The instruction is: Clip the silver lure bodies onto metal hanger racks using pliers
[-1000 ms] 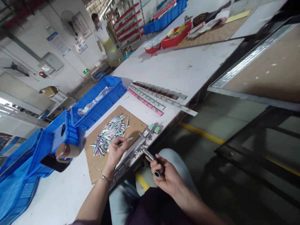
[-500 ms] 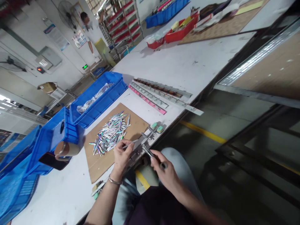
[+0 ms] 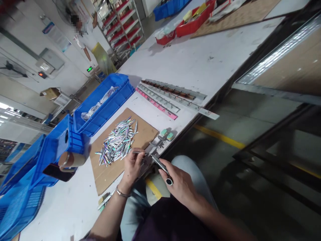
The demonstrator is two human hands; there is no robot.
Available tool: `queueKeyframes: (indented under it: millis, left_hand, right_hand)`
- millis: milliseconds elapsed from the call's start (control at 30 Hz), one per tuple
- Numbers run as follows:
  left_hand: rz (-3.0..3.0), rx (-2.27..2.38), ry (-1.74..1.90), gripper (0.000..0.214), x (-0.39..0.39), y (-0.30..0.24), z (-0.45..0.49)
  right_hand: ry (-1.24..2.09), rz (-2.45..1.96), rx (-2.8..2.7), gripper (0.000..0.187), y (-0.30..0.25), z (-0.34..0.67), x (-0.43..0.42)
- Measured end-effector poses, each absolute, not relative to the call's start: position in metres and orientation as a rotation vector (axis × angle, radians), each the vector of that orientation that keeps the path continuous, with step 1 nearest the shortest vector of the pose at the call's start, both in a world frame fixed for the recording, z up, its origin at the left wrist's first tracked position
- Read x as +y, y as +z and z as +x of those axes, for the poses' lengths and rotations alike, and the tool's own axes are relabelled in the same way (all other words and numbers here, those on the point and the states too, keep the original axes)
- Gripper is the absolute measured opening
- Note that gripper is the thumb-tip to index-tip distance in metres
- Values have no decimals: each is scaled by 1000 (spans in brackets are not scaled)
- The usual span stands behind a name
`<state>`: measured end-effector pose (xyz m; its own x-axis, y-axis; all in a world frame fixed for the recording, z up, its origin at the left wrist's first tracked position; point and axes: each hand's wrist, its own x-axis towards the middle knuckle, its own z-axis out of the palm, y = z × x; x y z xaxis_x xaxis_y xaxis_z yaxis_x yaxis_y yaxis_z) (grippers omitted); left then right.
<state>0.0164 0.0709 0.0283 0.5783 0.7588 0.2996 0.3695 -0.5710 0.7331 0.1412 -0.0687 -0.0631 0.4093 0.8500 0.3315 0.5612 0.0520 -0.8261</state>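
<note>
My left hand (image 3: 132, 164) is closed in a pinch on a slim silvery fishing lure (image 3: 138, 152) at the table's front edge. My right hand (image 3: 179, 179) is wrapped around a metal hand tool (image 3: 159, 163) with a round dark end; its exact kind is unclear. The tool's tip is close to the end of the lure, and I cannot tell whether they touch. Left of my hands, a pile of shiny, spindle-shaped lures (image 3: 117, 142) lies on a cardboard sheet (image 3: 99, 180). Just beyond the tool, a metal fixture with green pads (image 3: 170, 136) sits on the edge.
Blue crates (image 3: 105, 107) line the table's far left side, with a lidded jar (image 3: 72, 160) and a phone (image 3: 56, 172) nearby. Several strips with small clips (image 3: 173, 100) lie ahead. Red bins (image 3: 193, 25) stand farther back. A person (image 3: 85, 40) stands near a rack.
The tool has turned in my right hand, so its round end now faces me. The lure in my left hand has tilted flatter. The far person has raised an arm.
</note>
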Motion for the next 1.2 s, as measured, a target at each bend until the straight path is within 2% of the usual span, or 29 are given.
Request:
queueKeyframes:
  millis: [300,433,500,567,667,767,867,967,1033,1100,1200]
  left_hand:
    - [2418,770,763,19,70,39,22]
    - [2600,683,583,18,70,44,27]
    - [2634,693,588,18,69,43,29]
    - [2648,696,664,18,67,39,29]
    - [2654,688,733,17,66,33,28]
    - [2654,677,745,18,67,31,27]
    - [2636,679,764,17,67,33,28]
    - [2612,673,767,15,66,35,28]
    - [2604,686,758,16,66,36,29]
    - [2601,697,758,17,66,37,29]
    - [2590,689,783,14,68,36,29]
  right_hand:
    - [523,-1530,-1111,34,-62,145,-70]
    - [1014,-1214,-664,32,-56,145,-64]
    - [1336,-923,-398,44,-56,143,-60]
    - [1460,-793,-315,55,-56,143,-59]
    - [1283,-972,-431,44,-57,147,-64]
    - [786,-1365,-834,27,-58,154,-74]
    - [278,-1662,-1322,34,-57,157,-80]
    - [77,-1801,-1495,39,-53,154,-82]
    - [71,-1849,-1485,42,-50,152,-81]
    - [215,-1789,-1395,40,-49,151,-78]
    - [757,-1433,-992,25,-55,150,-69]
